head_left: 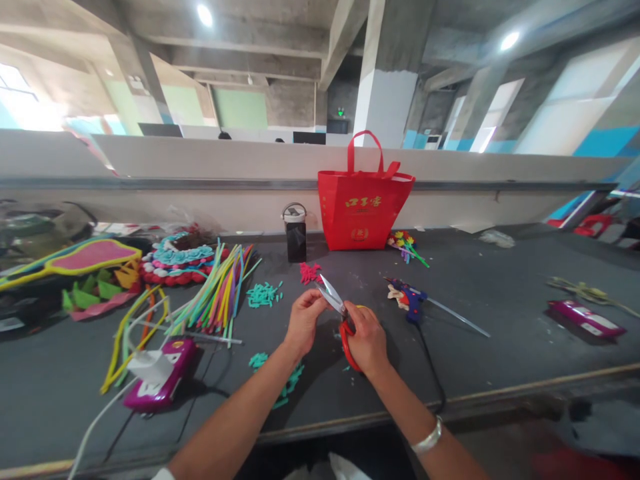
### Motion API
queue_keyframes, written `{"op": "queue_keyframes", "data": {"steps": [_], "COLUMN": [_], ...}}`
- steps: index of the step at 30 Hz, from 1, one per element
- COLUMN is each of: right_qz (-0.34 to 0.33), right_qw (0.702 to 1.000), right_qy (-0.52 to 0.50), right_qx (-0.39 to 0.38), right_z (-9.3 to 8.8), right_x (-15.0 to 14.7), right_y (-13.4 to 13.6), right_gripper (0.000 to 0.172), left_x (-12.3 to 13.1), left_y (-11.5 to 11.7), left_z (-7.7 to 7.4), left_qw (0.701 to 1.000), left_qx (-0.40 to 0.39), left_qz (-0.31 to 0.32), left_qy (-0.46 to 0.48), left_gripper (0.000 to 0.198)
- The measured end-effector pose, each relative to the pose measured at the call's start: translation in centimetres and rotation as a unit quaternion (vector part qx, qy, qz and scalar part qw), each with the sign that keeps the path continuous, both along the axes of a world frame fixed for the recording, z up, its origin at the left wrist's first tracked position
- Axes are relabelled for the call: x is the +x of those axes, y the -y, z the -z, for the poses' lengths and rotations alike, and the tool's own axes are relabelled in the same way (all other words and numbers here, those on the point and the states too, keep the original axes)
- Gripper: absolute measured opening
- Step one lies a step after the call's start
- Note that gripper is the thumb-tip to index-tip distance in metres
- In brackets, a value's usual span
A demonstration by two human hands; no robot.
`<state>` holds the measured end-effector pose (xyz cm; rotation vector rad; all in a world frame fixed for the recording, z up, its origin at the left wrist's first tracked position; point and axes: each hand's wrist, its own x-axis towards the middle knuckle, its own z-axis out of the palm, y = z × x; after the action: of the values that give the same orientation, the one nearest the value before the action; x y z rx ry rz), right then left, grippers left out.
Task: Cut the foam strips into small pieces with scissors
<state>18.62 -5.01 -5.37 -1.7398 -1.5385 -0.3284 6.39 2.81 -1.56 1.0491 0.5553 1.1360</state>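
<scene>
My right hand (369,339) is closed around the red handles of a pair of scissors (348,343). The blades point up and to the left, a little parted. My left hand (305,319) pinches near the blades; whatever lies between its fingertips is too small to name. Just beyond the hands is a small heap of pink-red cut pieces (310,273). Teal cut pieces (264,295) lie in a pile to the left, and another teal pile (290,385) is partly hidden behind my left forearm.
Coloured pipe cleaners (223,293) fan out at left, behind a purple power strip (163,377). A blue glue gun (414,303) with a glue stick lies right. A dark bottle (296,233) and a red bag (363,210) stand at the back. Another power strip (586,319) sits far right.
</scene>
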Motion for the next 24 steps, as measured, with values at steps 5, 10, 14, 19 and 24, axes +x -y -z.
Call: {"op": "queue_keyframes", "data": {"steps": [5, 10, 14, 19, 24], "right_qz": [-0.007, -0.016, -0.026, -0.023, -0.024], "right_qw": [1.0, 1.0, 0.999, 0.999, 0.999], "right_qy": [-0.003, -0.016, -0.023, -0.033, -0.034], "right_qx": [0.007, 0.014, 0.009, -0.008, 0.001], "right_z": [0.16, 0.41, 0.57, 0.64, 0.72], "right_x": [0.05, 0.05, 0.11, 0.12, -0.02], "right_y": [0.0, 0.0, -0.01, -0.01, 0.04], "right_gripper": [0.04, 0.04, 0.041, 0.041, 0.041], "left_x": [-0.05, -0.12, -0.2, -0.24, -0.25], "left_y": [-0.08, -0.18, -0.19, -0.13, -0.21], "left_z": [-0.04, -0.03, 0.0, -0.05, 0.03], "left_qw": [1.0, 1.0, 1.0, 1.0, 1.0], "left_qx": [0.003, 0.009, 0.016, 0.022, 0.026], "left_qz": [0.002, 0.016, 0.025, 0.021, 0.016], "left_qy": [-0.01, 0.001, 0.002, 0.002, -0.004], "left_gripper": [0.01, 0.009, 0.008, 0.009, 0.01]}}
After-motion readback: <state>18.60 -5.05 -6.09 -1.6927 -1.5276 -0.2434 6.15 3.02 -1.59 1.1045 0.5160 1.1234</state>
